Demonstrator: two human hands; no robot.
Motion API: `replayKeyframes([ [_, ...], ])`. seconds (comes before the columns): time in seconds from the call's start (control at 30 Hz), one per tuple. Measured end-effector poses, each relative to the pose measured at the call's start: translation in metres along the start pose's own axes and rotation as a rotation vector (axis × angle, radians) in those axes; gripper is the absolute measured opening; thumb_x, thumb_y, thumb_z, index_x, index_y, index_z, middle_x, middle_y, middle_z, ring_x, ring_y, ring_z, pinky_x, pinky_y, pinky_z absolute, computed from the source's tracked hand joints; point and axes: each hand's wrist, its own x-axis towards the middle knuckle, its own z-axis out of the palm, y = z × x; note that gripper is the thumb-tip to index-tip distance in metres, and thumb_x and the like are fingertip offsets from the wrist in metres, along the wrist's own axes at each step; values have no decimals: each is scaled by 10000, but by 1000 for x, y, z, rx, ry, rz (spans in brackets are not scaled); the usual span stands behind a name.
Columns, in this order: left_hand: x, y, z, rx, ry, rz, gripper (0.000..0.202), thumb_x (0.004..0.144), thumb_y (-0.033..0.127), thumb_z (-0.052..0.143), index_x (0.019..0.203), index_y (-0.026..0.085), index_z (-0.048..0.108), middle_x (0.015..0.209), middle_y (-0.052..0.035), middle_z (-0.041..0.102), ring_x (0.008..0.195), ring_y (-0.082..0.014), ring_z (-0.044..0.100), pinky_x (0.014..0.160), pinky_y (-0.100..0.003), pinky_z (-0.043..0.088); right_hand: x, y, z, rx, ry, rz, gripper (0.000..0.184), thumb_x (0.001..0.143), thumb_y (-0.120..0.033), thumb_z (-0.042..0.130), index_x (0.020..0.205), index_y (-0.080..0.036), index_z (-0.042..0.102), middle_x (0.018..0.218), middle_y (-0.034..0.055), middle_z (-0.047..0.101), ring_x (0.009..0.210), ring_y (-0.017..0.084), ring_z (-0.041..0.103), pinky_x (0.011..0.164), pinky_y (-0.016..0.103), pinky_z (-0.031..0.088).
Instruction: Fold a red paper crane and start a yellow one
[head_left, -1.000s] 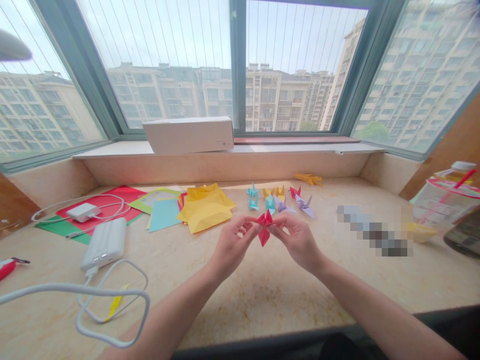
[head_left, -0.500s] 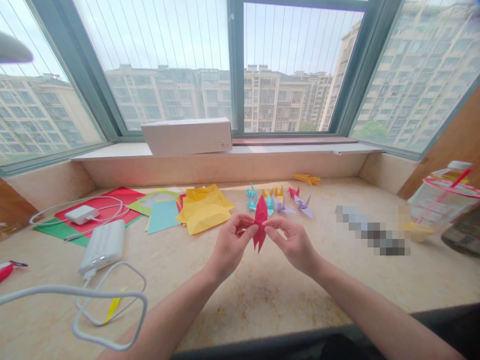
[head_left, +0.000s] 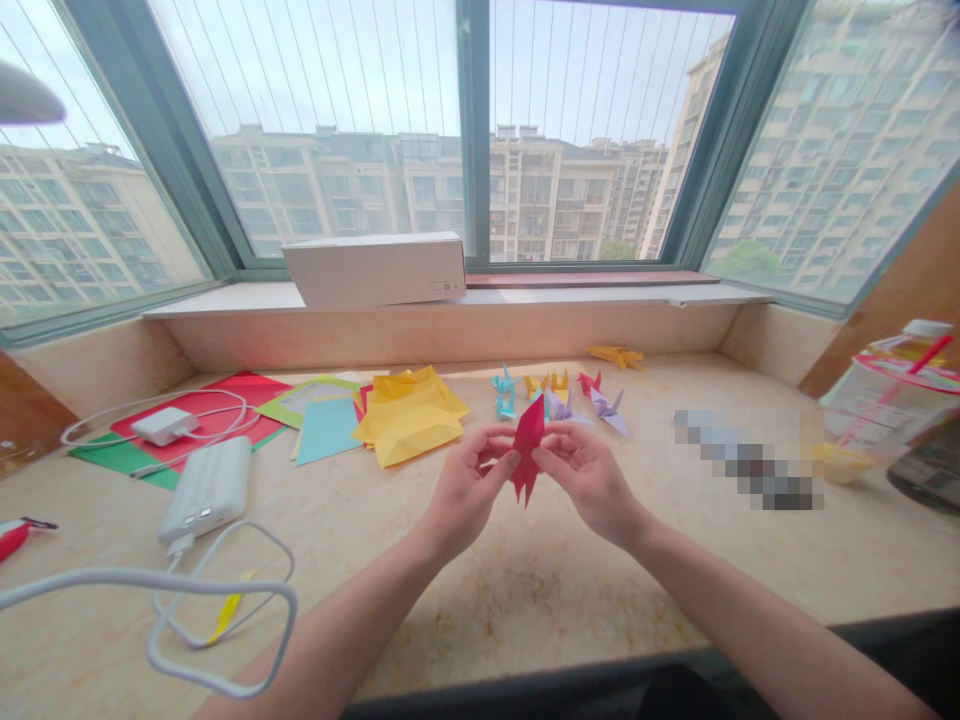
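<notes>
A red folded origami paper point(head_left: 529, 432), pointed at the top and split into two points below, is held upright above the counter. My left hand point(head_left: 474, 480) pinches its left edge between thumb and fingers. On the other edge, my right hand point(head_left: 589, 478) grips it the same way, thumb in front. Just behind the hands stand small paper cranes: blue ones point(head_left: 504, 392), yellow ones point(head_left: 547, 384), a red one point(head_left: 590, 383) and purple ones point(head_left: 609, 410). My hands partly cover the nearest cranes.
Left of the hands lie yellow creased paper point(head_left: 411, 420), blue paper point(head_left: 327, 432) and red paper point(head_left: 232, 400). A white power bank point(head_left: 206, 490) with cables sits nearer. To the right are a blurred-out object point(head_left: 746, 460) and a plastic cup point(head_left: 874, 405). A white box point(head_left: 375, 272) rests on the sill.
The red origami paper has tilted slightly, its top leaning to the right and showing a broader face. My right fingers have shifted closer in behind it.
</notes>
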Motion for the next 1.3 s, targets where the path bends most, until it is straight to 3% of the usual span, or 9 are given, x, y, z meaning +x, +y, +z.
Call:
replayKeyframes([
  [0.17, -1, -1, -1, -13, -31, 29, 184, 880, 310, 659, 972, 153, 629, 872, -52, 683, 790, -158, 644, 718, -259, 504, -2, -2, -2, -52, -1, -48, 146, 843, -348, 700, 903, -215, 691, 858, 33, 709, 823, 179, 652, 790, 332, 515],
  [0.6, -4, -3, -2, -62, -113, 18, 196, 902, 353, 637, 956, 169, 595, 743, -8, 628, 668, -107, 571, 605, -207, 433, -6, -10, 0, 83, -38, -73, 71, 838, -278, 694, 882, -222, 700, 846, 25, 722, 804, 167, 686, 765, 306, 557],
  [0.73, -6, -3, -2, -98, -129, 7, 184, 910, 347, 625, 948, 171, 587, 713, 6, 618, 648, -93, 558, 627, -206, 464, -6, -12, -1, 94, -51, -92, 52, 844, -260, 689, 881, -225, 698, 827, 14, 718, 786, 147, 679, 750, 276, 552],
  [1.1, -4, 12, 4, -183, -79, -35, 269, 883, 367, 647, 1056, 171, 588, 865, -37, 648, 753, -173, 676, 621, -305, 606, -4, -16, 1, 67, -26, -11, 215, 862, -374, 671, 1014, -222, 678, 911, 46, 722, 839, 189, 686, 770, 346, 568],
  [1.3, -4, 11, 3, -142, -63, -45, 231, 910, 326, 612, 1053, 144, 610, 863, -62, 686, 749, -179, 688, 617, -301, 610, -2, -15, 2, 95, -19, 33, 290, 862, -372, 671, 1104, -223, 613, 788, 8, 705, 693, 156, 676, 669, 307, 566],
])
